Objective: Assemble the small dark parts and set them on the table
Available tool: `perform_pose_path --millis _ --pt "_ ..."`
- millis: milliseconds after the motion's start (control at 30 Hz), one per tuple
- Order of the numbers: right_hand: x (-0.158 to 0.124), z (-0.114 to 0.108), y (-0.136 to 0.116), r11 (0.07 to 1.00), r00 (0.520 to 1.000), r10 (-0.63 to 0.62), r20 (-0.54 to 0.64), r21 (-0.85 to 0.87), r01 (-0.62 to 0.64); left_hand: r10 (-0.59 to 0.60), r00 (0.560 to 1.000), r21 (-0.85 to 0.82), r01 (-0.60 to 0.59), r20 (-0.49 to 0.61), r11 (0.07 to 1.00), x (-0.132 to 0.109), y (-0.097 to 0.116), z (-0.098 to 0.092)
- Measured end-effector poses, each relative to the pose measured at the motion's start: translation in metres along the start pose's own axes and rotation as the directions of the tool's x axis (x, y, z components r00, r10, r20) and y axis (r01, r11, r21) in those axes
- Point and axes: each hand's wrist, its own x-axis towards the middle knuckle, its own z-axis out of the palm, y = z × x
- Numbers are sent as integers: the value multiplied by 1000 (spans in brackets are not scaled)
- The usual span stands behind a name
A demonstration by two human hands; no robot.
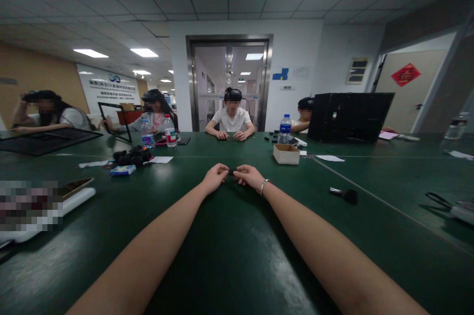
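Both my arms stretch forward over the dark green table [222, 265]. Between my fingertips is a small black object [231, 172], too small for its kind to be told. My left hand [216, 178] pinches its left end, and my right hand [250, 177] pinches the right end. A silver bracelet [264, 186] circles my right wrist. Off to the right of my hands a makeup brush [344, 195] with dark bristles and a shiny handle lies flat on the table.
A small cardboard box [286, 154] stands beyond my right hand, near a water bottle [285, 129]. Leftward lie a black tangled bundle [133, 155] and a blue-white packet [123, 171]. A large black case [350, 117] rises at right. Several people sit around the table.
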Motion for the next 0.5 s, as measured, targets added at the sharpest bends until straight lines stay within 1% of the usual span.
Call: perform_pose_path --millis 100,300,367,500 --pt "0 0 0 1000 1000 0 2 4 0 24 1000 -22 -24 13 999 -1 1 0" --pt "0 -1 0 1000 1000 3 9 -2 -3 -64 998 -21 64 1 998 3 -3 0" --pt "1 -1 1 1000 1000 4 9 -3 -4 -32 999 -11 32 -7 999 4 -5 0" --pt "3 -1 2 1000 1000 -6 5 2 6 86 996 -13 -86 -11 996 4 -7 -1"
